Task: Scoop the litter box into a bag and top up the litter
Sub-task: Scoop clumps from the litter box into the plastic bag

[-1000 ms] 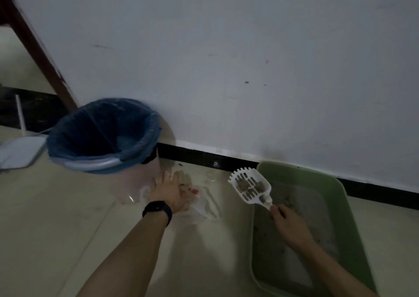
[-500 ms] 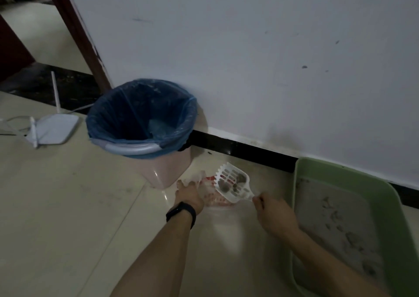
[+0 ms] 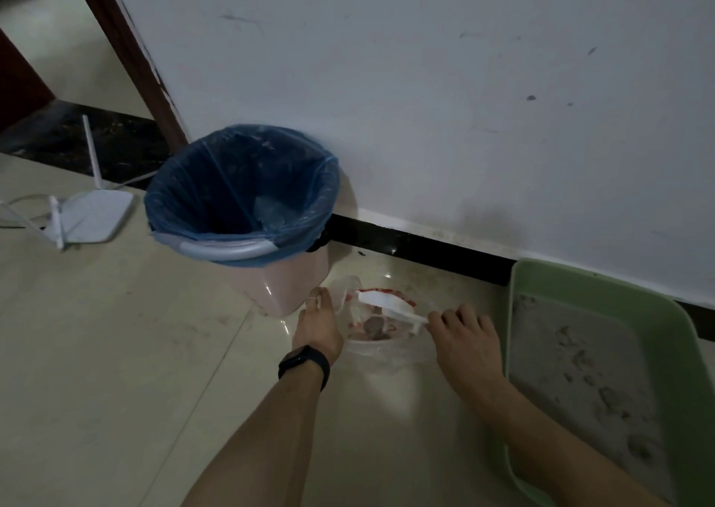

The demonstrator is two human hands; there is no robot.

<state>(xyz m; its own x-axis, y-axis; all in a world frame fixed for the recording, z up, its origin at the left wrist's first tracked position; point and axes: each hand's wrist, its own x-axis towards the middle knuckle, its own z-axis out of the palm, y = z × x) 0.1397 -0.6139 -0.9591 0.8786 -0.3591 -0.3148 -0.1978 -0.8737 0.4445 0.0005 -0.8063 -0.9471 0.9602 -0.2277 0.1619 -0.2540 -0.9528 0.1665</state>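
A clear plastic bag [image 3: 381, 346] with red print lies on the floor between a bin and the litter box, with grey clumps [image 3: 374, 325] inside it. My left hand [image 3: 319, 323] holds the bag's left edge open. My right hand [image 3: 462, 332] grips the handle of a white slotted scoop [image 3: 387, 303], which is tipped over the bag's mouth. The green litter box [image 3: 603, 286] sits at the right against the wall, holding grey litter [image 3: 580, 383] with dents in it.
A pink bin [image 3: 286, 286] lined with a blue bag [image 3: 240, 193] stands just left of the clear bag. A white router [image 3: 91, 216] with antennas and cables lies on the floor at far left. A dark wooden door frame [image 3: 135, 58] rises behind.
My right hand carried the loaded scoop left from the litter box to the bag and tipped it; clumps now lie in the bag. My left hand stayed at the bag.
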